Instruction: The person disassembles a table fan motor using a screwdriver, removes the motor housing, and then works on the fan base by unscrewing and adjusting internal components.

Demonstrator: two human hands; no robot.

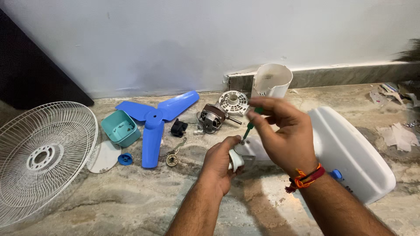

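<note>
Two hands busy | right hand (286,133) grips green screwdriver (250,126) | left hand (221,161) pinches small white part (236,161) against white fan base (350,148) | left of base: motor (212,117), blue blade (155,120), wire guard (43,153)

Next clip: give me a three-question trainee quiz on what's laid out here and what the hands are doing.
1. True or false: the right hand holds a green-handled screwdriver.
2. What does the left hand grip? A) blue fan blade B) small white part C) teal box
3. On which side of the floor does the white wire fan guard lie?

Key: 1 true; 2 B; 3 the left side.
</note>
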